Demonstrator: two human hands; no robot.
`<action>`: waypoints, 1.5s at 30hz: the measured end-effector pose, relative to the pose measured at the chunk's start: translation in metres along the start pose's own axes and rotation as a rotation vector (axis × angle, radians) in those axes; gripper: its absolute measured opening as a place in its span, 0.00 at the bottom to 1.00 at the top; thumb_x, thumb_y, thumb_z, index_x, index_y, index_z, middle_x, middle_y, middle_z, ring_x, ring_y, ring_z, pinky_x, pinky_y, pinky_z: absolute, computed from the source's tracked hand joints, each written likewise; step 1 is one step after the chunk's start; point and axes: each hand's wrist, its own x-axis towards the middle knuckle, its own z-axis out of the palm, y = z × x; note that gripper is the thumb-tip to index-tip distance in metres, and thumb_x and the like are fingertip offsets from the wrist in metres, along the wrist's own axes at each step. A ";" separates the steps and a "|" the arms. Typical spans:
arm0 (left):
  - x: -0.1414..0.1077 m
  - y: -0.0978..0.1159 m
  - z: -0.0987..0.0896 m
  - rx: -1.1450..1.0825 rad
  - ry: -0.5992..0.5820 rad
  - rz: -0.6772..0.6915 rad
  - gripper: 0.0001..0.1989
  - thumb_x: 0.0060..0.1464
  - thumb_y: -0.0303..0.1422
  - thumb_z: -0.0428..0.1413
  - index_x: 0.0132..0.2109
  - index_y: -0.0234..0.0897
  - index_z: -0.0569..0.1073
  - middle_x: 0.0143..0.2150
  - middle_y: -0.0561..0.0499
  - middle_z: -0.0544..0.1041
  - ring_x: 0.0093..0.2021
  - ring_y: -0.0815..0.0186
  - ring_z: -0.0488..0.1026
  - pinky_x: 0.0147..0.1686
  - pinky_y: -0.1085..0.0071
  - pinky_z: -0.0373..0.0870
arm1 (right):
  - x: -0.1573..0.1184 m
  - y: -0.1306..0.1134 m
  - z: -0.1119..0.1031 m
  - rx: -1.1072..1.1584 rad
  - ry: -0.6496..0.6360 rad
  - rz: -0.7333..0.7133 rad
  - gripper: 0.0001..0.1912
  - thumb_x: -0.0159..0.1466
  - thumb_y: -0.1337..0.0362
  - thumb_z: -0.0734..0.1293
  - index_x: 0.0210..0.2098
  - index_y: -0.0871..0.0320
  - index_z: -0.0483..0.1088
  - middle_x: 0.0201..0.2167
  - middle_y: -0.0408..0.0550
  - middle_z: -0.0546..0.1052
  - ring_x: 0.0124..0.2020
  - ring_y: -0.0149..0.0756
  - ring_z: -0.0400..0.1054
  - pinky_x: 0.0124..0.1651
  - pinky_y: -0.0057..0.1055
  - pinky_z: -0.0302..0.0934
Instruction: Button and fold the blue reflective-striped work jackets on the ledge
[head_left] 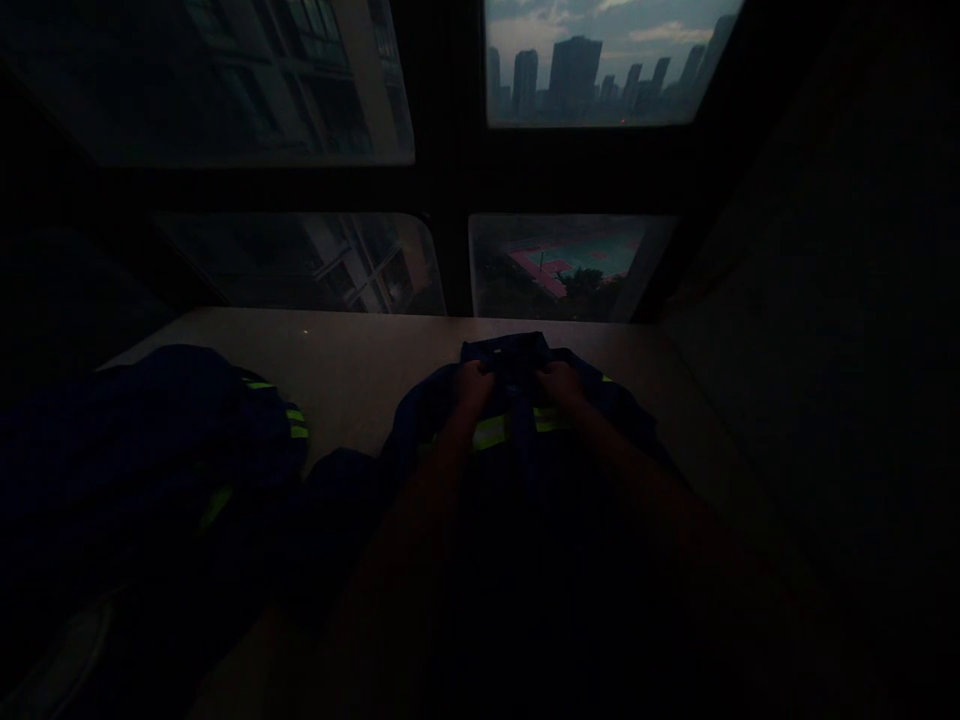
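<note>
A dark blue work jacket [427, 410] with yellow-green reflective strips lies spread on the pale window sill, its collar toward the window. My left hand [474, 382] is closed on the jacket's front just below the collar, on the left side. On the other side of the front opening, my right hand [561, 382] grips the cloth at about the same height. A reflective band crosses the chest below both hands. The lower part of the jacket fades into darkness, and my fingertips are hard to make out.
More dark blue clothing [165, 420] with yellow-green strips is heaped at the left. Behind the sill [352, 355] stands a dark window frame [450, 180], with buildings and a sports court outside. A dim wall [810, 330] rises on the right. The room is very dark.
</note>
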 end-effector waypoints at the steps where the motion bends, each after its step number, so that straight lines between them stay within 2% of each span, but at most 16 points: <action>1: -0.002 -0.001 -0.003 0.101 0.029 0.012 0.04 0.52 0.29 0.61 0.37 0.34 0.76 0.43 0.40 0.77 0.52 0.52 0.73 0.48 0.60 0.69 | -0.002 0.001 0.000 -0.045 0.027 0.015 0.19 0.65 0.52 0.66 0.33 0.64 0.75 0.36 0.52 0.79 0.37 0.35 0.73 0.41 0.26 0.65; 4: -0.009 -0.005 -0.007 0.365 0.072 0.058 0.07 0.55 0.33 0.59 0.41 0.35 0.75 0.49 0.36 0.75 0.57 0.47 0.69 0.53 0.55 0.66 | -0.010 0.001 0.004 -0.146 0.068 0.031 0.19 0.64 0.51 0.67 0.42 0.63 0.75 0.42 0.61 0.79 0.42 0.43 0.75 0.42 0.32 0.65; 9: -0.036 -0.007 -0.012 0.598 -0.013 0.244 0.12 0.61 0.34 0.54 0.48 0.33 0.72 0.53 0.35 0.71 0.58 0.50 0.67 0.56 0.56 0.63 | -0.027 0.002 0.006 -0.207 0.049 -0.074 0.20 0.69 0.56 0.61 0.55 0.61 0.69 0.48 0.62 0.76 0.47 0.42 0.73 0.48 0.33 0.64; 12: -0.065 -0.010 -0.025 0.664 -0.098 0.371 0.12 0.58 0.29 0.54 0.49 0.32 0.72 0.55 0.35 0.70 0.60 0.49 0.65 0.58 0.52 0.60 | -0.045 0.004 0.002 -0.215 0.019 -0.193 0.20 0.68 0.63 0.61 0.58 0.62 0.67 0.52 0.61 0.74 0.51 0.41 0.70 0.54 0.33 0.61; 15: -0.105 -0.020 -0.041 0.691 -0.177 0.462 0.16 0.54 0.22 0.53 0.50 0.34 0.73 0.56 0.36 0.72 0.59 0.50 0.67 0.60 0.50 0.60 | -0.075 0.006 -0.004 -0.218 -0.018 -0.307 0.22 0.66 0.67 0.61 0.59 0.61 0.66 0.55 0.59 0.73 0.56 0.42 0.66 0.61 0.35 0.56; 18: -0.161 -0.041 -0.055 0.648 -0.224 0.571 0.23 0.56 0.21 0.47 0.57 0.37 0.71 0.62 0.40 0.70 0.62 0.57 0.66 0.62 0.56 0.63 | -0.128 0.014 -0.007 -0.225 -0.034 -0.387 0.24 0.64 0.68 0.61 0.60 0.60 0.66 0.59 0.58 0.70 0.61 0.44 0.62 0.64 0.39 0.54; 21: -0.238 -0.068 -0.065 0.647 -0.201 0.621 0.23 0.61 0.27 0.43 0.61 0.37 0.68 0.64 0.41 0.68 0.64 0.57 0.65 0.61 0.56 0.66 | -0.207 0.033 -0.006 -0.260 0.002 -0.486 0.26 0.64 0.67 0.59 0.62 0.59 0.65 0.64 0.57 0.64 0.66 0.46 0.55 0.68 0.45 0.50; 23: -0.293 -0.086 -0.068 0.708 -0.205 0.671 0.23 0.62 0.32 0.45 0.63 0.41 0.67 0.66 0.43 0.67 0.65 0.56 0.64 0.60 0.55 0.67 | -0.267 0.051 -0.002 -0.292 0.016 -0.523 0.27 0.63 0.67 0.60 0.63 0.58 0.65 0.67 0.56 0.61 0.68 0.49 0.51 0.68 0.49 0.50; 25: -0.341 -0.101 -0.069 0.790 -0.196 0.718 0.29 0.59 0.37 0.50 0.67 0.47 0.61 0.69 0.46 0.62 0.67 0.51 0.61 0.61 0.49 0.66 | -0.322 0.069 0.003 -0.323 0.030 -0.522 0.27 0.64 0.67 0.60 0.62 0.54 0.65 0.67 0.54 0.61 0.68 0.50 0.53 0.66 0.51 0.52; 28: -0.383 -0.114 -0.069 0.888 -0.173 0.758 0.39 0.54 0.39 0.56 0.71 0.51 0.53 0.71 0.45 0.56 0.68 0.44 0.57 0.59 0.40 0.64 | -0.375 0.087 0.008 -0.358 0.024 -0.533 0.29 0.64 0.67 0.59 0.65 0.47 0.61 0.68 0.48 0.60 0.68 0.48 0.54 0.66 0.51 0.53; 30: -0.388 -0.117 -0.068 0.920 -0.165 0.770 0.39 0.55 0.39 0.55 0.71 0.51 0.50 0.72 0.45 0.53 0.69 0.45 0.55 0.60 0.40 0.62 | -0.386 0.091 0.007 -0.364 0.023 -0.533 0.31 0.65 0.65 0.60 0.67 0.46 0.58 0.69 0.45 0.58 0.68 0.47 0.53 0.67 0.52 0.52; 33: -0.375 -0.115 -0.066 0.931 -0.164 0.767 0.37 0.57 0.39 0.53 0.71 0.50 0.50 0.73 0.45 0.51 0.71 0.47 0.51 0.63 0.41 0.58 | -0.375 0.090 0.002 -0.368 0.040 -0.517 0.30 0.66 0.62 0.60 0.67 0.48 0.57 0.69 0.46 0.57 0.69 0.47 0.51 0.69 0.52 0.48; 37: -0.336 -0.104 -0.061 0.918 -0.171 0.786 0.34 0.59 0.39 0.52 0.70 0.47 0.54 0.72 0.43 0.53 0.71 0.48 0.52 0.64 0.41 0.54 | -0.338 0.085 -0.002 -0.392 0.069 -0.499 0.27 0.68 0.59 0.59 0.66 0.52 0.60 0.68 0.49 0.59 0.69 0.47 0.50 0.69 0.51 0.45; 41: -0.299 -0.082 -0.051 0.899 -0.142 0.770 0.28 0.62 0.41 0.50 0.67 0.44 0.62 0.71 0.43 0.58 0.70 0.50 0.55 0.65 0.45 0.54 | -0.295 0.075 -0.011 -0.436 0.061 -0.476 0.26 0.70 0.56 0.56 0.65 0.56 0.62 0.67 0.53 0.61 0.69 0.46 0.52 0.69 0.51 0.44; 45: -0.286 -0.064 -0.047 0.937 -0.066 0.681 0.25 0.63 0.42 0.48 0.63 0.40 0.67 0.68 0.41 0.64 0.67 0.49 0.60 0.64 0.45 0.56 | -0.268 0.060 -0.023 -0.496 0.027 -0.433 0.23 0.71 0.58 0.55 0.63 0.54 0.64 0.65 0.54 0.64 0.68 0.45 0.54 0.69 0.53 0.44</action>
